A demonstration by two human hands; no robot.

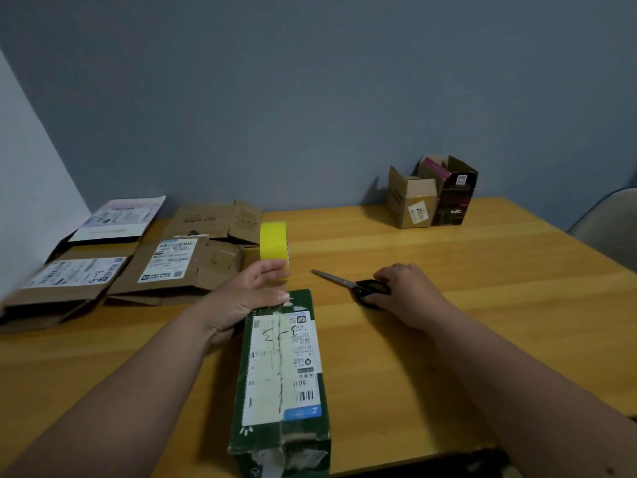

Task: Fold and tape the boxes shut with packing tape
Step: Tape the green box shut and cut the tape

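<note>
Head view: green box (281,381) lies flat on yellow table (448,339), long side running from us toward wall, near end at table edge, white label up. We see our left hand (241,301) at far left corner of box, thumb on box top, fingers curled round yellow tape roll (273,246), which stands on its edge. Our right hand (403,291) rests on black handles of scissors (351,284), fingers bent over them. Scissor tips point left, toward tape. Flat boxes (144,263) lie far left. Two open boxes (431,198) stand by wall.
</note>
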